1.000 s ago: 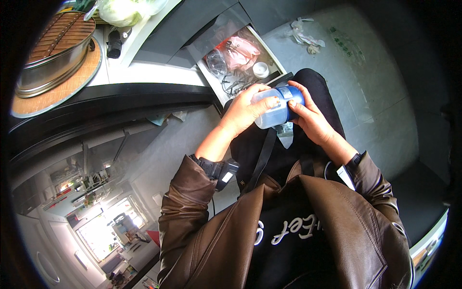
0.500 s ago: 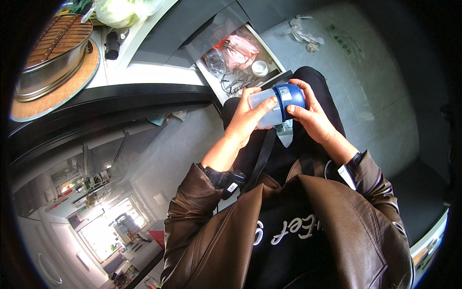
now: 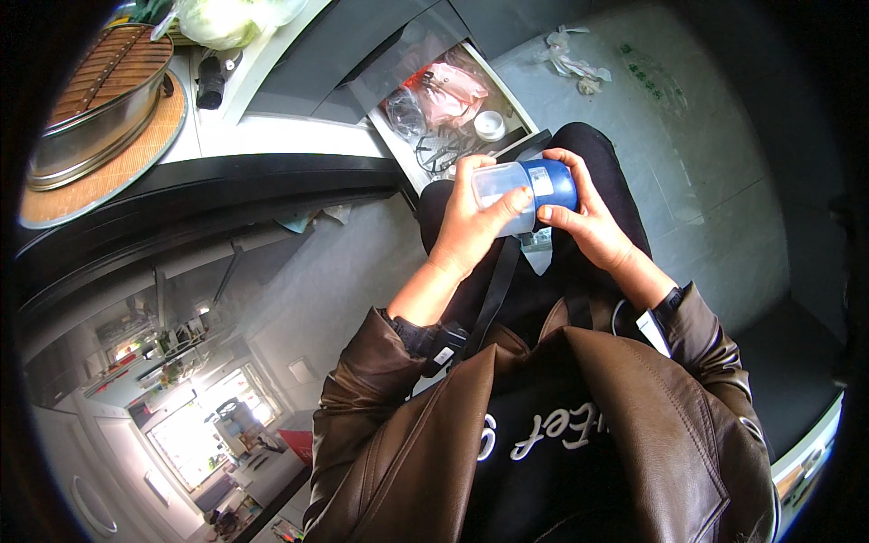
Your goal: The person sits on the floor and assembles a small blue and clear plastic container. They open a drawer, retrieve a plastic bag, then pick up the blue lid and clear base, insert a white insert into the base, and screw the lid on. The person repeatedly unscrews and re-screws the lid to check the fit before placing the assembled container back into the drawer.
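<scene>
A cylindrical container with a frosted translucent body (image 3: 500, 183) and a rounded blue lid or cup end (image 3: 559, 188) lies sideways above my lap. My left hand (image 3: 472, 219) is wrapped round the translucent part, its thumb pressed along the near side. On the blue part, my right hand (image 3: 594, 228) grips with the thumb below and the fingers over the far side. A small white label (image 3: 540, 180) shows on the blue surface. The two parts meet end to end between my hands; whether they are locked together I cannot tell.
Just beyond my hands an open drawer (image 3: 518, 100) holds a pink bag (image 3: 453, 94), a white round jar (image 3: 490, 126) and clear plastic. Crumpled wrappers (image 3: 575, 61) lie on the floor. At the left, a steamer pot (image 3: 100, 127) stands on the counter near a bagged vegetable (image 3: 224, 22).
The container has turned slightly in my hands, and the label on the blue part has shifted a little. My left hand and forearm have moved slightly to the right.
</scene>
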Tool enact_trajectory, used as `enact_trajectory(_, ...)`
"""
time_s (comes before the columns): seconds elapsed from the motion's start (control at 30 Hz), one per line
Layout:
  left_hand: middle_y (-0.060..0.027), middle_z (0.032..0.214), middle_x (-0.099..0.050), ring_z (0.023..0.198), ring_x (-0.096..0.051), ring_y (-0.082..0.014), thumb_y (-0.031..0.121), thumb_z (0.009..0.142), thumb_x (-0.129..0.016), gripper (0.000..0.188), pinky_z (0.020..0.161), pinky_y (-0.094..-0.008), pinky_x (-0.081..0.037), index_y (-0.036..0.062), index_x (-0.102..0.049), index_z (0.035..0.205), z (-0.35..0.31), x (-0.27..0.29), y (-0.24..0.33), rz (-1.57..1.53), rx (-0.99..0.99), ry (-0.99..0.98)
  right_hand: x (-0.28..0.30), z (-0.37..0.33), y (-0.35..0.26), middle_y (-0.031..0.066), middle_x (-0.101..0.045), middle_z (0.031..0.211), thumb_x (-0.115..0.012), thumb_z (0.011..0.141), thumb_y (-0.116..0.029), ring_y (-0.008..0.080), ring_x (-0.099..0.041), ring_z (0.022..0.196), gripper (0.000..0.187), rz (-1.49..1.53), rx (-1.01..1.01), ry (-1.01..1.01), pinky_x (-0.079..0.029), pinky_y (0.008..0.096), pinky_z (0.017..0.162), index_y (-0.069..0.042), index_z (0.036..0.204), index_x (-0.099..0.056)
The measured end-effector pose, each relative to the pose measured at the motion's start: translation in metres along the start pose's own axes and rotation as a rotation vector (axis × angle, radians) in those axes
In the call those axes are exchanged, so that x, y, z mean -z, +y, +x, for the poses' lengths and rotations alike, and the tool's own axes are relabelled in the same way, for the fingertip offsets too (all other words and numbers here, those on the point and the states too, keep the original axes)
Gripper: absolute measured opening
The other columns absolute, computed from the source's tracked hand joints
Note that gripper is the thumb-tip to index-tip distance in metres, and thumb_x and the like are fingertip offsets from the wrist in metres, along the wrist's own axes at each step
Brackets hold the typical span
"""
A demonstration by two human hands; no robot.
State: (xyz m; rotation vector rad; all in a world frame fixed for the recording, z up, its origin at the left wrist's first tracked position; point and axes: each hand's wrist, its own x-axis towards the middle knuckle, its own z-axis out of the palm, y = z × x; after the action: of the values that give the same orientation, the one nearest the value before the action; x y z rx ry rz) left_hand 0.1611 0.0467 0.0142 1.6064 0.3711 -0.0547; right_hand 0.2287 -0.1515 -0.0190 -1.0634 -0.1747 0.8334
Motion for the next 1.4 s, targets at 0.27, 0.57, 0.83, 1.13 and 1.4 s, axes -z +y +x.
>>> enact_trajectory(0.27, -0.0191, 0.137, -0.046, 0.134, -0.047, -0.0331, 0.035, 0.085, -0.084, 0.083, 0.115, -0.0436, -0.038, 0.0044, -0.04, 0.148, -0.017, 0.003, -0.006, 0.45, -0.399, -0.081, 0.005, -0.01, 0.011, 0.0093, -0.052, 0.137, -0.079, 0.093, -0.031, 0.0247, -0.056, 0.125, 0.073, 0.171, -0.224, 0.011, -0.054, 0.0419, 0.1, -0.022, 0.154, -0.039)
enact_trajectory(0.57, -0.0125, 0.142, -0.054, 0.133, -0.054, -0.0239, 0.046, 0.087, -0.086, 0.093, 0.11, -0.0389, -0.048, 0.0075, -0.037, 0.156, -0.036, 0.023, -0.021, -0.374, 0.303, -0.178, 0.006, -0.012, 0.018, 0.0068, -0.054, 0.131, -0.091, 0.083, -0.035, 0.0196, -0.058, 0.114, 0.088, 0.087, -0.248, -0.03, -0.054, 0.0338, 0.094, -0.023, 0.154, -0.039)
enact_trajectory(0.83, -0.011, 0.136, -0.061, 0.125, -0.064, -0.0253, 0.062, 0.093, -0.071, 0.08, 0.102, -0.0489, -0.058, 0.0076, -0.047, 0.147, -0.029, 0.02, -0.046, -0.499, 0.447, -0.167, 0.016, -0.007, 0.027, 0.0101, -0.053, 0.134, -0.093, 0.082, -0.032, 0.0247, -0.056, 0.122, 0.091, 0.05, -0.262, -0.036, -0.051, 0.0385, 0.103, -0.017, 0.153, -0.039)
enact_trajectory(1.13, -0.0134, 0.132, -0.068, 0.116, -0.07, -0.0313, 0.069, 0.1, -0.054, 0.072, 0.091, -0.0571, -0.063, 0.0105, -0.056, 0.142, -0.016, 0.017, -0.041, -0.666, 0.689, -0.091, 0.02, -0.004, 0.033, 0.0095, -0.053, 0.135, -0.094, 0.079, -0.029, 0.0246, -0.055, 0.125, 0.09, 0.055, -0.247, -0.039, -0.049, 0.0387, 0.105, -0.016, 0.15, -0.041)
enact_trajectory(1.4, -0.0132, 0.129, -0.068, 0.113, -0.071, -0.0321, 0.07, 0.099, -0.055, 0.072, 0.086, -0.056, -0.065, 0.0108, -0.057, 0.141, -0.015, 0.015, -0.041, -0.712, 0.728, -0.049, 0.02, -0.004, 0.032, 0.0084, -0.051, 0.137, -0.096, 0.076, -0.025, 0.0247, -0.054, 0.127, 0.094, -0.044, -0.179, -0.064, -0.043, 0.0388, 0.112, -0.018, 0.152, -0.041)
